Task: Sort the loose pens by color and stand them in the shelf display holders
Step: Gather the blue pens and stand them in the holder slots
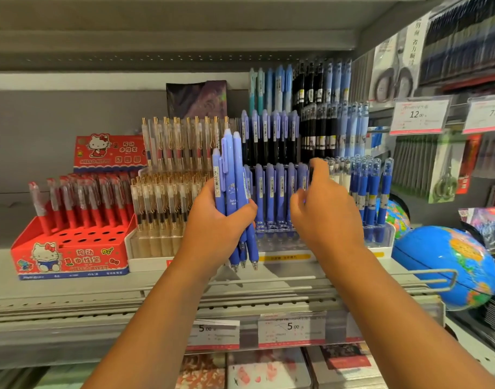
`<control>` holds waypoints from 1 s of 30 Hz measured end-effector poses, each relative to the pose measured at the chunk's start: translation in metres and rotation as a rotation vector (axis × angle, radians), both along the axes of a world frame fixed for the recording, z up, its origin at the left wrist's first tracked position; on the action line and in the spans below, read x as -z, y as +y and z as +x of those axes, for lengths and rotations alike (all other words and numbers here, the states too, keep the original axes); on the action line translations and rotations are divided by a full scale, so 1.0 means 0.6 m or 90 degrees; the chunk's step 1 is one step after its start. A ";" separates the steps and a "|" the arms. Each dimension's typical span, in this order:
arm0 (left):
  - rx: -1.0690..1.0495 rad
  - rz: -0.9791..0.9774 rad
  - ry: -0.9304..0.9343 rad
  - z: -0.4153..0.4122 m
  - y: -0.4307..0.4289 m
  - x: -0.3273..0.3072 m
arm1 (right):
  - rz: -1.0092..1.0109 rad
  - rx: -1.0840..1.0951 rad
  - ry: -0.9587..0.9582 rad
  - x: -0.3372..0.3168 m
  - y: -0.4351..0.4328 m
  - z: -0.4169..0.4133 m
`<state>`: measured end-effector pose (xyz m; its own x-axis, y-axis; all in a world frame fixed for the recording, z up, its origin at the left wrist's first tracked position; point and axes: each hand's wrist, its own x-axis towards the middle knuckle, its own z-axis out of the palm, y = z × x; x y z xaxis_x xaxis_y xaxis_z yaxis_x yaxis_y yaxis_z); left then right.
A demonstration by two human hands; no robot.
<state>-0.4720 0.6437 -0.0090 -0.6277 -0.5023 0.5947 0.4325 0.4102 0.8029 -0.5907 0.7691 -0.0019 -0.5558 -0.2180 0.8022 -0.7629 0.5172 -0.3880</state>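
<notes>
Shelving carries the clear holder [270,233] just right of the upright blue pens [235,192] the left hand [215,223] clasps; the nearer right hand [325,211] curls its fingers there, possibly pinching one.

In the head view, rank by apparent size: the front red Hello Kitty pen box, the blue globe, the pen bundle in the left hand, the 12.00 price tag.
Largest: front red Hello Kitty pen box and blue globe, too alike to rank.
Then: pen bundle, though nearer the camera.
Smallest: 12.00 price tag.

Left grip [221,220] clenched, right grip [325,209] unclear
</notes>
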 end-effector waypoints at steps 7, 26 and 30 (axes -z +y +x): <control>0.034 0.001 -0.012 -0.002 0.002 -0.001 | -0.190 -0.606 -0.404 -0.015 -0.023 0.043; -0.040 0.045 -0.013 -0.017 -0.009 0.005 | -0.393 -0.558 -0.379 -0.022 -0.023 0.023; -0.067 0.080 0.010 -0.016 -0.007 0.001 | -0.408 -0.507 -0.274 -0.027 -0.026 0.014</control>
